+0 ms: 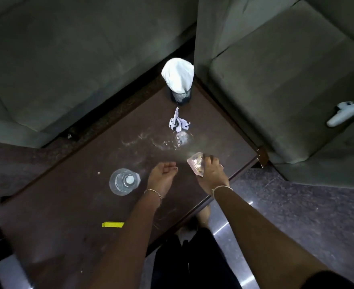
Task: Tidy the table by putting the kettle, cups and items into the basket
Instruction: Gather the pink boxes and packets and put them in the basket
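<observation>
The fingers of my right hand (212, 176) pinch a clear packet (195, 165), well short of the basket (180, 96). My left hand (161, 177) is loosely curled and empty. Next, I reckon, the packet goes across and drops in.

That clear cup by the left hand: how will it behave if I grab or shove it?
The cup looks like thin clear plastic, so probably light and apt to buckle under a hard grip. It stands upright on a narrower base, so a push near the rim may tip it. I cannot tell if it holds liquid.
</observation>
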A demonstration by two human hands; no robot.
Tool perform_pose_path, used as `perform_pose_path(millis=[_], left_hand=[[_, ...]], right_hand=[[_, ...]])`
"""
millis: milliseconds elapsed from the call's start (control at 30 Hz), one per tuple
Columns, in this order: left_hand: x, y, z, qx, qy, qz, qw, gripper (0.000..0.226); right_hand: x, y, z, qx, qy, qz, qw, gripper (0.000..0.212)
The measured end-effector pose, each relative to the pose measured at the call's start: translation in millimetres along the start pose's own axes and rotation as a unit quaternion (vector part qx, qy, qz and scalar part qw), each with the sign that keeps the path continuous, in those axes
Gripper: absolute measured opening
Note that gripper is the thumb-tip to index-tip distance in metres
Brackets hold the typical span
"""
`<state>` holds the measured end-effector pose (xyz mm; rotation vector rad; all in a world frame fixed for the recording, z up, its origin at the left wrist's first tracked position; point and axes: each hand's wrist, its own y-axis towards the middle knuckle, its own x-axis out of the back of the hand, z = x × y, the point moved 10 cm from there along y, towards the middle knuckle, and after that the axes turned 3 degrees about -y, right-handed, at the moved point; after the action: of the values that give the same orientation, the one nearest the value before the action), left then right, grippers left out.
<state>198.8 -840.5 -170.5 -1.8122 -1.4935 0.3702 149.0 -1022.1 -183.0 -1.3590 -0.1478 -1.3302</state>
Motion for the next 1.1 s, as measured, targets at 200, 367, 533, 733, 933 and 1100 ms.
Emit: perform_pose_path(millis=[200,367,533,733,933,1100], left_hand=[[-21,16,21,0.064,-0.064,-0.016,0.996,0.022],[-28,11,32,0.118,-0.119,-0.022,0.986,0.029],[-29,6,29,0.117,-0.168,-0.017,0.979,0.043],[-43,13,9,0.125,-0.298,0.048,0.945,0.029],[-3,42,4,0.116,-0.394,-0.07,0.909,0.024],[19,63,7,0.123,-0.409,-0.104,0.898,0.027]], right_hand=[[-20,33,-4,0.035,-0.057,0.005,0.998,0.087],[-14,48,-13,0.021,0.072,-0.003,0.997,0.055],[-40,36,-3,-0.126,0.542,0.177,0.812,0.022],[-37,37,43,-0.085,0.537,0.262,0.797,0.03],[22,103,65,-0.005,0.292,0.046,0.955,0.013],[54,150,106,0.134,-0.041,-0.02,0.99,0.061]])
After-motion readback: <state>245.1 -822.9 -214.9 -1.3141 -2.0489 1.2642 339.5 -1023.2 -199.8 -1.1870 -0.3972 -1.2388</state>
